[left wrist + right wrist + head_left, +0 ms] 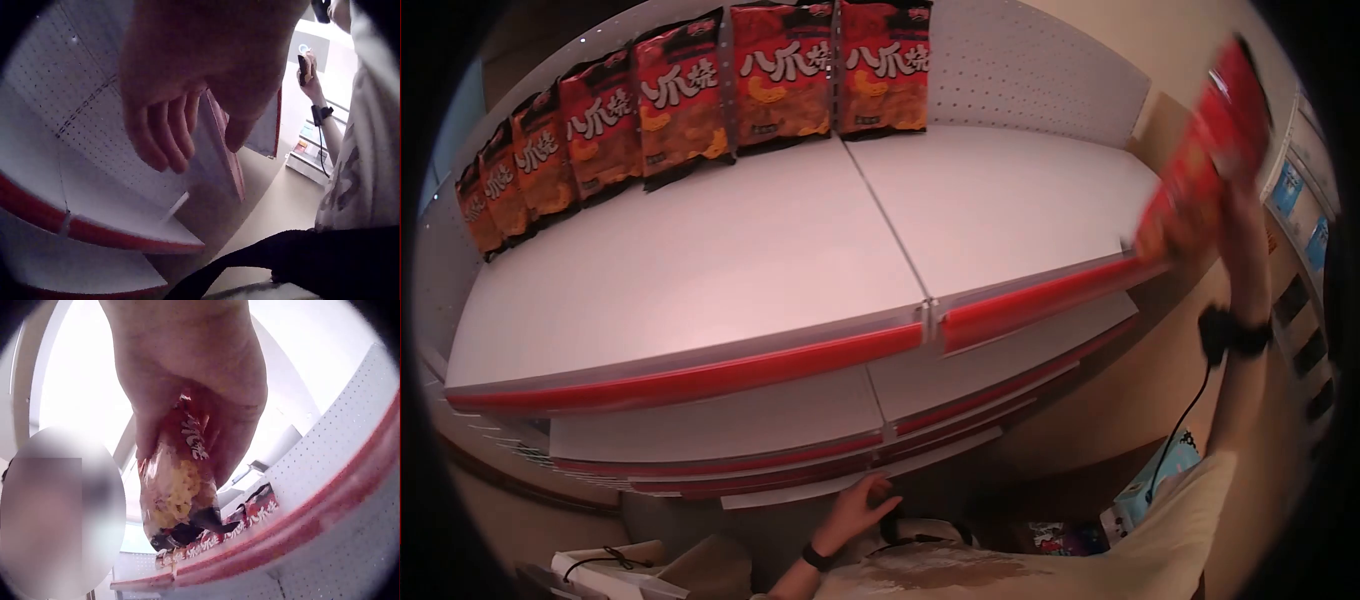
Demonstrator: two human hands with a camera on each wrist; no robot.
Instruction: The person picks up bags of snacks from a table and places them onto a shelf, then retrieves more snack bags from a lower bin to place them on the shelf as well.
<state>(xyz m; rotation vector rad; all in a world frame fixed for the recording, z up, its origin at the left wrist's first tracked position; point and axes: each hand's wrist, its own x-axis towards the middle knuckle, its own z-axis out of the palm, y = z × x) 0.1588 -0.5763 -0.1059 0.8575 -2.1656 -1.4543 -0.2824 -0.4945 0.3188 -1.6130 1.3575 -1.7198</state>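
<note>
The right hand (1243,215) holds up a red snack bag (1215,150) beyond the right end of the top shelf in the head view. In the right wrist view, fingers and thumb of that hand (194,394) grip the bag (178,481) from both sides. The left hand (858,515) hangs low before the lower shelves, holding nothing; its fingers hang loosely curled in the left wrist view (181,94). Several matching red bags (780,80) stand upright in a row along the back of the white top shelf (700,240).
Lower shelves (730,420) with red front strips lie beneath the top one. A perforated back panel (1030,80) rises behind. At the right is another rack (1300,190) with blue packs. A white item with a cord (615,565) is at the lower left.
</note>
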